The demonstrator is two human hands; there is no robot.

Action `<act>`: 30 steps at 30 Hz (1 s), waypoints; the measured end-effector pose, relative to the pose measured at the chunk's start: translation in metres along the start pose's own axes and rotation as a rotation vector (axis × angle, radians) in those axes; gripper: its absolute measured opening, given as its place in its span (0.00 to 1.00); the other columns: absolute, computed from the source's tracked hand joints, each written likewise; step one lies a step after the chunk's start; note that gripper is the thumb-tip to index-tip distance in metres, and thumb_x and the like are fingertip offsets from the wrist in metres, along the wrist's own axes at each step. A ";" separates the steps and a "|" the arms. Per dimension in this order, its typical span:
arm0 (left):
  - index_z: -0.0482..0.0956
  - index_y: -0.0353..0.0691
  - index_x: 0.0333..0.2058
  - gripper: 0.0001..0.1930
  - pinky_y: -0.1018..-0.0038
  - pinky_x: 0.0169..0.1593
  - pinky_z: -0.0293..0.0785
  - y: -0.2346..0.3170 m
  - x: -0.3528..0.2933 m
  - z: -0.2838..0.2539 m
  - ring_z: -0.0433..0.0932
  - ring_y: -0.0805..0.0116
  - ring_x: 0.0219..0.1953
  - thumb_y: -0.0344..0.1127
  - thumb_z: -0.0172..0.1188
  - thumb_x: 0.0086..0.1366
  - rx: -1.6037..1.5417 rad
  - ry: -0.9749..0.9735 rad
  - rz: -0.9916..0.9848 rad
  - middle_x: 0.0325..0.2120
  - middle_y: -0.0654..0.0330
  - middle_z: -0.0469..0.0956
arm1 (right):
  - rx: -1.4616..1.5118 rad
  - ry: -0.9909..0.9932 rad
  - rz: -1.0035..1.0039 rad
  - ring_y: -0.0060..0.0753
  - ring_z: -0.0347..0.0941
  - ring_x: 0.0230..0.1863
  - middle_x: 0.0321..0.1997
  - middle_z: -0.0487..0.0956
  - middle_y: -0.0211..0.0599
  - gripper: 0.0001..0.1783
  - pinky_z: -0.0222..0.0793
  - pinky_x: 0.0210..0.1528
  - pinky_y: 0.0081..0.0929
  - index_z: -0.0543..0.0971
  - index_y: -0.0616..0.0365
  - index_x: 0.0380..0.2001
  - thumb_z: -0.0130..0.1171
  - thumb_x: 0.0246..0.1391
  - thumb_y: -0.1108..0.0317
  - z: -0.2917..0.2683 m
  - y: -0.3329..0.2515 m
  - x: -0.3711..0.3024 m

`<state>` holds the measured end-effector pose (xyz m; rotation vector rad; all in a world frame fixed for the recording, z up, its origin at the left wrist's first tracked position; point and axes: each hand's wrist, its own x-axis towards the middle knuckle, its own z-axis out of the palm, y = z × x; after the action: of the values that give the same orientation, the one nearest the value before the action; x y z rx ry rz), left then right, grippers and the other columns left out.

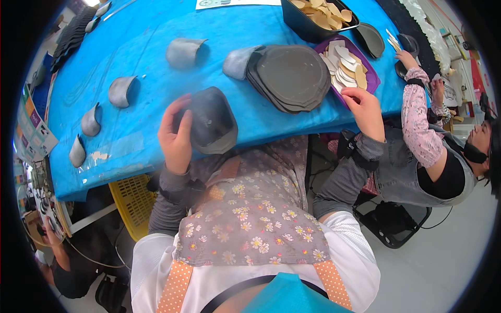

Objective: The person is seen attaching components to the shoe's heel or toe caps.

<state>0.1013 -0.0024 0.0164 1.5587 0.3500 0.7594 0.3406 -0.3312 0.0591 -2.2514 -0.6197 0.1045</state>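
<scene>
My left hand (pixel 179 134) grips a dark grey, rounded moulded piece (pixel 213 122) by its left edge, above the front of the blue-covered table. My right hand (pixel 364 112) is at the near edge of a purple tray (pixel 371 74), its thumb and fingertips pinched together. Whatever they hold, if anything, is too small to make out. White and tan flat, rounded cut pieces (pixel 343 65) fill that tray. Left of it lies a stack of dark grey rounded sheets (pixel 292 73), with a curved grey piece (pixel 240 63) against its left side.
More curved grey pieces (pixel 122 91) stand across the table's left half. A black bin (pixel 305 27) of tan pieces is at the back. To the right, a co-worker in pink sleeves (pixel 416 107) handles pieces. Below the table's left edge sits a yellow basket (pixel 133 201).
</scene>
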 end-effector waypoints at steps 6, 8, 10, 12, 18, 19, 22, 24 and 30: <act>0.74 0.30 0.46 0.12 0.73 0.57 0.65 -0.004 -0.001 0.000 0.71 0.67 0.52 0.26 0.54 0.65 0.024 0.001 0.019 0.50 0.54 0.74 | -0.148 0.015 -0.037 0.35 0.77 0.31 0.34 0.81 0.42 0.10 0.72 0.38 0.26 0.79 0.66 0.36 0.58 0.54 0.70 -0.002 -0.010 0.001; 0.74 0.31 0.46 0.12 0.72 0.58 0.64 -0.003 0.001 0.000 0.71 0.66 0.53 0.26 0.54 0.65 0.040 0.010 0.028 0.50 0.54 0.74 | -0.135 0.331 -0.036 0.31 0.77 0.32 0.34 0.80 0.41 0.09 0.71 0.37 0.24 0.76 0.66 0.38 0.55 0.58 0.71 -0.002 -0.017 0.001; 0.74 0.32 0.48 0.12 0.68 0.60 0.63 0.002 0.003 -0.002 0.72 0.62 0.55 0.26 0.52 0.66 0.003 0.094 0.066 0.53 0.49 0.73 | 0.026 0.407 -0.070 0.29 0.77 0.33 0.34 0.80 0.39 0.08 0.71 0.37 0.23 0.74 0.65 0.39 0.53 0.60 0.71 -0.001 -0.025 0.000; 0.74 0.32 0.48 0.12 0.67 0.61 0.63 0.010 0.009 -0.005 0.71 0.61 0.55 0.26 0.52 0.66 0.001 0.062 0.098 0.53 0.49 0.73 | 0.241 0.519 -0.151 0.23 0.76 0.34 0.33 0.79 0.34 0.07 0.70 0.36 0.20 0.75 0.64 0.38 0.50 0.63 0.72 0.000 -0.032 -0.003; 0.74 0.31 0.47 0.12 0.71 0.57 0.66 0.038 0.016 -0.007 0.74 0.65 0.52 0.26 0.52 0.66 0.003 -0.006 0.095 0.48 0.51 0.77 | 0.027 0.652 -0.159 0.31 0.78 0.33 0.32 0.80 0.43 0.08 0.72 0.35 0.26 0.76 0.65 0.35 0.51 0.61 0.71 0.006 -0.027 0.007; 0.74 0.31 0.46 0.11 0.72 0.56 0.67 0.040 0.015 -0.003 0.75 0.66 0.51 0.25 0.51 0.66 -0.031 -0.072 0.062 0.47 0.52 0.77 | 0.026 0.646 -0.135 0.31 0.78 0.33 0.32 0.80 0.43 0.08 0.72 0.35 0.26 0.76 0.65 0.35 0.51 0.61 0.71 0.008 -0.023 0.010; 0.75 0.30 0.45 0.10 0.74 0.54 0.68 0.042 0.014 0.006 0.76 0.67 0.49 0.25 0.51 0.67 -0.037 -0.160 0.038 0.45 0.52 0.78 | -0.030 0.727 0.048 0.36 0.79 0.32 0.33 0.81 0.46 0.08 0.73 0.35 0.29 0.77 0.66 0.37 0.53 0.58 0.71 0.012 -0.007 0.016; 0.75 0.30 0.44 0.10 0.77 0.49 0.69 0.042 0.012 0.011 0.75 0.74 0.44 0.24 0.54 0.65 -0.014 -0.184 0.018 0.42 0.58 0.79 | -0.039 0.703 0.063 0.35 0.78 0.32 0.33 0.81 0.45 0.09 0.73 0.36 0.29 0.77 0.66 0.38 0.54 0.58 0.71 0.011 0.002 0.014; 0.76 0.31 0.43 0.08 0.75 0.53 0.69 0.044 0.007 0.007 0.77 0.69 0.47 0.26 0.52 0.67 0.006 -0.160 -0.009 0.43 0.53 0.80 | 0.065 0.734 0.058 0.33 0.78 0.32 0.32 0.81 0.42 0.11 0.73 0.38 0.27 0.77 0.64 0.40 0.57 0.55 0.69 0.007 0.015 0.011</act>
<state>0.1015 -0.0097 0.0610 1.6110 0.2417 0.6227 0.3546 -0.3301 0.0450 -2.0394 -0.1482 -0.6359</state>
